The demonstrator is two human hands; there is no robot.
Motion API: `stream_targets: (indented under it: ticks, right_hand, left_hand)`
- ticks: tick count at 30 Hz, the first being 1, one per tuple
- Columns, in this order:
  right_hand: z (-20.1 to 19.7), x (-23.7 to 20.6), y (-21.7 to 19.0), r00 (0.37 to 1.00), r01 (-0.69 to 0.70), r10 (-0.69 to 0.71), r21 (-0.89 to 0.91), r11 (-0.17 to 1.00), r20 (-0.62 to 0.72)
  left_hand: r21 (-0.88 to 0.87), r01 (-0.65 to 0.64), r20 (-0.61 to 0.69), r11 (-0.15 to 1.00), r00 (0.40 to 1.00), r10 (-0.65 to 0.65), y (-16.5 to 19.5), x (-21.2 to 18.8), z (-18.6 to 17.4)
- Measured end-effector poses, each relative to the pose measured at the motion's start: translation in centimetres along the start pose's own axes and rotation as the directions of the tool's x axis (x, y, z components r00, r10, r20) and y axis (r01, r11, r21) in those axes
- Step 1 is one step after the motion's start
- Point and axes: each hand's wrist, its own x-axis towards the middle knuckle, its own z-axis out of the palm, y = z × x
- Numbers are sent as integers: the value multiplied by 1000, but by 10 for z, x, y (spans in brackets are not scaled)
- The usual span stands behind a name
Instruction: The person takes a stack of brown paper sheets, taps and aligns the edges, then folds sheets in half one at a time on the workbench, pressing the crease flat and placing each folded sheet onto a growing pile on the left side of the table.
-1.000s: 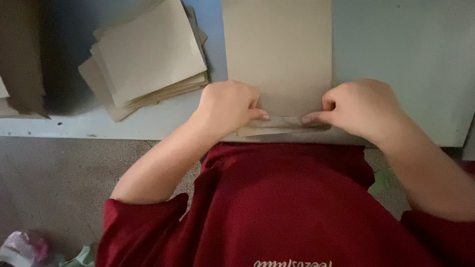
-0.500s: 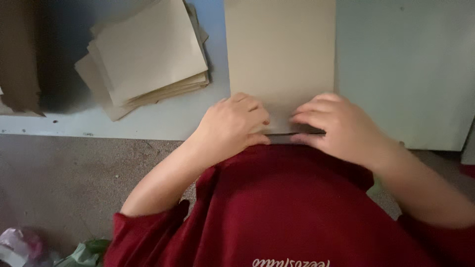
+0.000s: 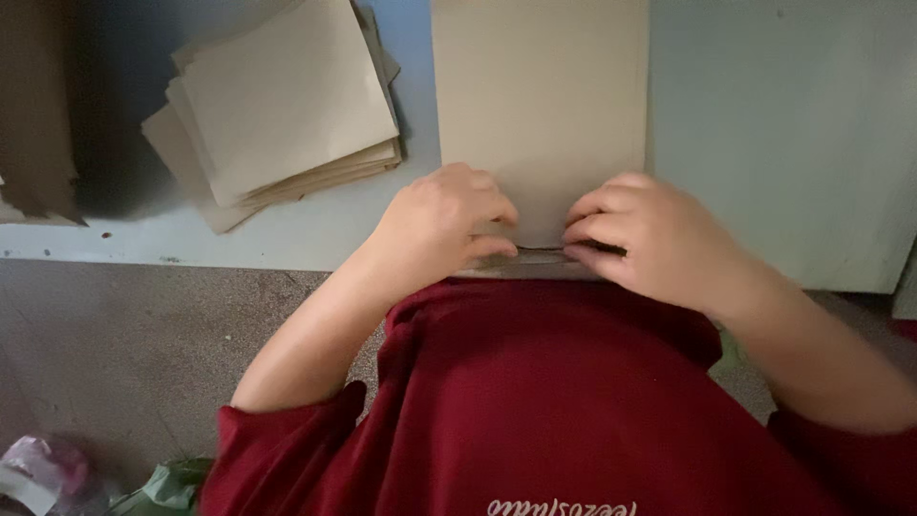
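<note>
We pinch the folded near edge of the tan sheet [image 3: 540, 115] at the bench's [image 3: 783, 134] near edge: left hand [image 3: 439, 225] and right hand [image 3: 650, 239] closed on it, equally near. Its long axis runs away from us. A paper stack [image 3: 282, 105] lies far left.

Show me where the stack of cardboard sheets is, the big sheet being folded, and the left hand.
stack of cardboard sheets [image 3: 287, 100], head view, top sheet
big sheet [image 3: 540, 86], head view, flat middle
left hand [image 3: 444, 220], head view, back of hand
</note>
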Motion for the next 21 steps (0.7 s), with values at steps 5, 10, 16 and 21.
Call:
stream_targets:
  ticks: [5, 10, 16, 21]
  right_hand:
    - [1, -1, -1, 1000, -15, 15, 27, 1000, -19]
    - [0, 1, -4, 999, -5, 3, -27, 1000, -37]
    - [2, -4, -5, 997, 59, -61, -47, 997, -41]
    - [-2, -10, 4, 986, 152, -150, 14, 988, -72]
  left_hand:
    - [-34, -18, 14, 999, 1000, 19, -5, 0, 1]
    - [108, -60, 79, 992, 995, 52, 1, 0, 6]
    - [341, -31, 98, 939, 995, -3, 27, -15, 16]
    - [398, -3, -100, 918, 994, 46, 1, -25, 1]
